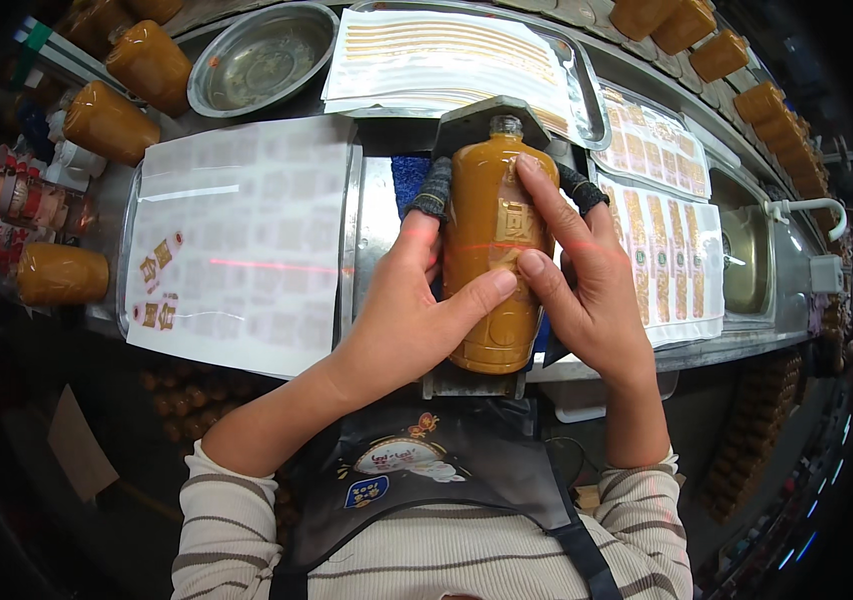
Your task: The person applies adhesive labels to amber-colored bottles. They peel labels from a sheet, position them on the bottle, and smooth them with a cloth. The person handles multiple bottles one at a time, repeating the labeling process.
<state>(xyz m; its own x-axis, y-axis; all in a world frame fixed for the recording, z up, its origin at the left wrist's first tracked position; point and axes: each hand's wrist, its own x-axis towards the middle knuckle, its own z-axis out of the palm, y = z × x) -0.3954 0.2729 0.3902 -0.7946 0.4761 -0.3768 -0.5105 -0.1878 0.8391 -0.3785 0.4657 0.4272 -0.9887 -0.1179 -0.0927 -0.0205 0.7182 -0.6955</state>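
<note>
A mustard-brown bottle (477, 210) with a clear glass neck lies face up on a metal stand (457, 118), neck pointing away from me. My left hand (402, 315) grips its left side, with the thumb across the lower front. My right hand (597, 285) wraps the right side. Its index finger and thumb press on the front, around a raised gold decal (517, 222). Dark fabric finger covers (434, 188) sit on fingers of both hands. The fingertips behind the bottle are hidden. A thin red light line crosses the bottle.
To the left, a white sheet (267, 175) carries several loose gold decals (160, 265). Beyond are a steel bowl (262, 60) and striped decal sheets (427, 75) on a tray. More decal sheets (662, 255) and a sink (747, 262) stand right. Brown bottles (112, 122) line the left and far right.
</note>
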